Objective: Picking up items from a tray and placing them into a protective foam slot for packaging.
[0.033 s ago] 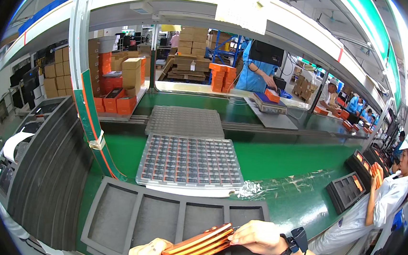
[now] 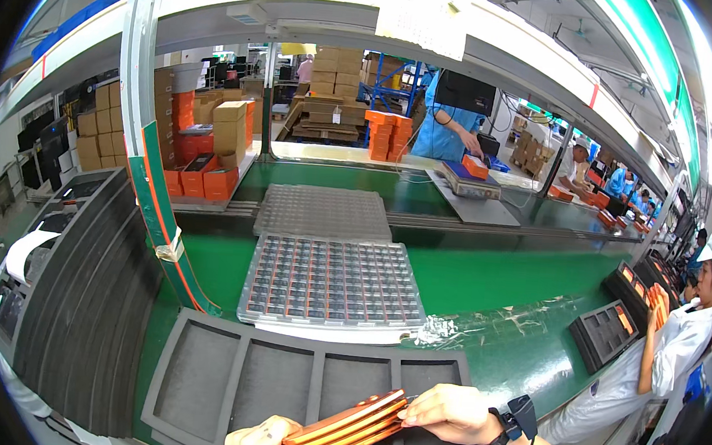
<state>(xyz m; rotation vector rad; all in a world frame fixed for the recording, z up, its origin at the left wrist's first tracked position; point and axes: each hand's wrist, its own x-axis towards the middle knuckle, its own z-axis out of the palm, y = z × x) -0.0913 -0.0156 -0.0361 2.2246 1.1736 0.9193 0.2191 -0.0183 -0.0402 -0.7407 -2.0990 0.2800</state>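
Observation:
My left hand is closed round the left end of a stack of flat orange slabs. Several of these are fanned slightly, with shiny copper-coloured edges; their exact kind I cannot tell. At the stack's upper right end my right hand has its fingers pinched together. A small dark sliver shows by those fingertips, too little to name. Both hands are above a dark grey foam tray with several wide compartments, whose flat bottoms show. A black strap with a box-like device is round my right wrist.
Beyond the foam tray lies a clear plastic tray with rows of small parts, then another clear tray. A tall stack of dark foam trays stands left, beside a metal post. A co-worker in white holds orange pieces at right.

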